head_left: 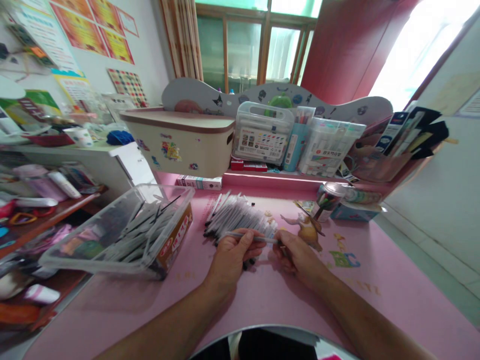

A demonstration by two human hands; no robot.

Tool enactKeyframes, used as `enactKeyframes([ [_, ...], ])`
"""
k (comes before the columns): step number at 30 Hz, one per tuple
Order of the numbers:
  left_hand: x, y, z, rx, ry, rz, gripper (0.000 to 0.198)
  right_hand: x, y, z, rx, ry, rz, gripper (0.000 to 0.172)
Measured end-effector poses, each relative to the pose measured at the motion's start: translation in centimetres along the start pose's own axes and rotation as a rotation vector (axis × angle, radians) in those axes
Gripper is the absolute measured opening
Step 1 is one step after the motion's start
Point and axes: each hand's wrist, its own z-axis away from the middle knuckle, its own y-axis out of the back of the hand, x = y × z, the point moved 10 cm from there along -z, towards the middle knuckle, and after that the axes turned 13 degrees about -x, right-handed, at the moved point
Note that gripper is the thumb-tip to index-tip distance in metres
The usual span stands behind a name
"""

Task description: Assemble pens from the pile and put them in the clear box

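A slim translucent pen (270, 240) lies nearly level between my two hands over the desk. My left hand (236, 250) is closed round its barrel, thumb on top. My right hand (296, 252) pinches the pen's dark right end; whether that is a separate cap I cannot tell. Just beyond my hands is a loose heap of similar clear pens (240, 215) with dark ends, partly hidden by my left hand. To the left stands a clear plastic bin (174, 200) holding many grey, slender pen-like pieces.
The desk (262, 310) is pink with printed cartoons. At its back, a shelf carries a lidded cream storage box (180, 145), a clear marker case (262, 135) and a second marker box (326, 150). A jar of pens (328, 202) and a blue box (354, 212) stand back right.
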Motion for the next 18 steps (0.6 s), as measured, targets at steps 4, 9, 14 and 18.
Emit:
enactKeyframes([
  [4, 0.4, 0.5, 0.0, 0.025, -0.038, -0.014, 0.034, -0.1, 0.1, -0.2, -0.014, 0.030, 0.021, 0.042],
  [9, 1.6, 0.9, 0.5, 0.097, -0.110, -0.055, 0.032, -0.1, -0.6, -0.1, -0.095, 0.016, -0.265, 0.024],
  [14, 2.1, 0.5, 1.0, 0.084, -0.123, -0.217, 0.026, 0.9, -1.7, 0.1, -0.184, -0.117, -0.351, 0.024],
  [18, 3.6, 0.9, 1.3, 0.105, -0.225, -0.277, 0.027, 1.6, -1.3, 0.0, -0.165, -0.144, -0.255, 0.029],
])
